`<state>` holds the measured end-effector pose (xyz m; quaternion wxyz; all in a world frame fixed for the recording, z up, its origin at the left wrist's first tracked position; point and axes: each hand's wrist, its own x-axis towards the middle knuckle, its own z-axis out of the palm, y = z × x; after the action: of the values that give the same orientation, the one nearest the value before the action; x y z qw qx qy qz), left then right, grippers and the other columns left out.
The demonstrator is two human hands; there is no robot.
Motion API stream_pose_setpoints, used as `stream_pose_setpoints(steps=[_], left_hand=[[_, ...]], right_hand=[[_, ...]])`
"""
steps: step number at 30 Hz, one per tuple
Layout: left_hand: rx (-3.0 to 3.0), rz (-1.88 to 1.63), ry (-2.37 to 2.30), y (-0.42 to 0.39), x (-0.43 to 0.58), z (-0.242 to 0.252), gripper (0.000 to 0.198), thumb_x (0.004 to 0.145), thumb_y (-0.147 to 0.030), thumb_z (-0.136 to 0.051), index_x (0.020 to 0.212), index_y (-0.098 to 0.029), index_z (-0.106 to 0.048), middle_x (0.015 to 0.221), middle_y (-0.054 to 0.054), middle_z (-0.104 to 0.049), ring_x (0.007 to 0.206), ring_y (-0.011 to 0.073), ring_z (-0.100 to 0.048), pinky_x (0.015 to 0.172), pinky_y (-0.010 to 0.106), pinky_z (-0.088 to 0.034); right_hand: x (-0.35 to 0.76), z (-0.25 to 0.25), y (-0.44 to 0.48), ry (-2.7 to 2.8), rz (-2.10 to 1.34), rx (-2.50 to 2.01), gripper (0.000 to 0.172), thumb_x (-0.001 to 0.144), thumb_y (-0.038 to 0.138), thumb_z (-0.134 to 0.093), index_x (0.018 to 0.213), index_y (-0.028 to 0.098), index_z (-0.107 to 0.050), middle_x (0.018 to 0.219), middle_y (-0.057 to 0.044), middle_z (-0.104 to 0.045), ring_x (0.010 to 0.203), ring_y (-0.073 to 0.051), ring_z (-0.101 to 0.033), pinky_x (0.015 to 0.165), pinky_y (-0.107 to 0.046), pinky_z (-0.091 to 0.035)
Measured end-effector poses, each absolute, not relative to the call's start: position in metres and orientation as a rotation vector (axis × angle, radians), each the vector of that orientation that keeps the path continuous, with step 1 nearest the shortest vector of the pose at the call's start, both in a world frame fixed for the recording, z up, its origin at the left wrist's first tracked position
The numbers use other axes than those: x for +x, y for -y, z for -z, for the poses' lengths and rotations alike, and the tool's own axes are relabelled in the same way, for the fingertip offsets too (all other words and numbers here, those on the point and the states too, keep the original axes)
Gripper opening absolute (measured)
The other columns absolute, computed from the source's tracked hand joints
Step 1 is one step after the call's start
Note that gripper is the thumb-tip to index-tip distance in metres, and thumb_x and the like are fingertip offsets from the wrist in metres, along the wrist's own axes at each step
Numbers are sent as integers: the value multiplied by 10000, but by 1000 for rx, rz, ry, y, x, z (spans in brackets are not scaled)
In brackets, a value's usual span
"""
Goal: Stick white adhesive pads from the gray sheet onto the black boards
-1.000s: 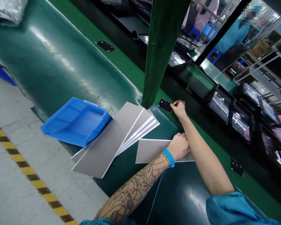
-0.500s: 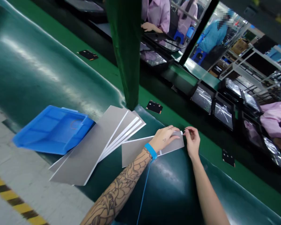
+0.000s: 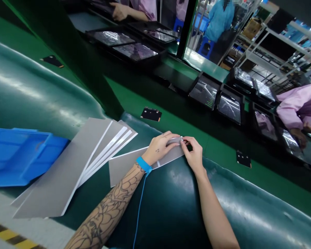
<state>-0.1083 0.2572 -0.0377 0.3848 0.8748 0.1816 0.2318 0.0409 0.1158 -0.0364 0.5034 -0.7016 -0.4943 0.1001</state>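
Observation:
A flat grey sheet with white edges lies on the green mat, crossed by a short white strip. My left hand, with a blue wristband, grips the sheet near its far right end, thumb and fingers on either side of a grey part. At that same corner my right hand pinches with thumb and forefinger at a small whitish bit, too small to make out fully. Left of my hands, a fanned stack of grey sheets with white strips along the edges overlaps a blue plastic bin.
Beyond the mat runs a green belt with black flat parts lying on it. A dark green post stands at the upper left. Black trays with glossy panels line the far side, where people in pink sleeves work.
The view has swung right, so everything sits further left. My right hand has closed in on the sheet's corner, beside my left fingers, which have curled more around the grey part.

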Motion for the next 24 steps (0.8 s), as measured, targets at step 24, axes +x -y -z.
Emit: stream_pose_setpoints(steps=[24], left_hand=[[2484, -549, -379, -252, -107, 41, 245, 1106, -336, -590, 1321, -245, -665, 1151, 41, -730, 1056, 218, -716, 913, 327, -571]], right_hand=[[46, 40, -116, 1207, -257, -1782, 141, 1086, 374, -578, 1084, 270, -672, 1158, -89, -656, 1057, -259, -650, 830, -406, -544]])
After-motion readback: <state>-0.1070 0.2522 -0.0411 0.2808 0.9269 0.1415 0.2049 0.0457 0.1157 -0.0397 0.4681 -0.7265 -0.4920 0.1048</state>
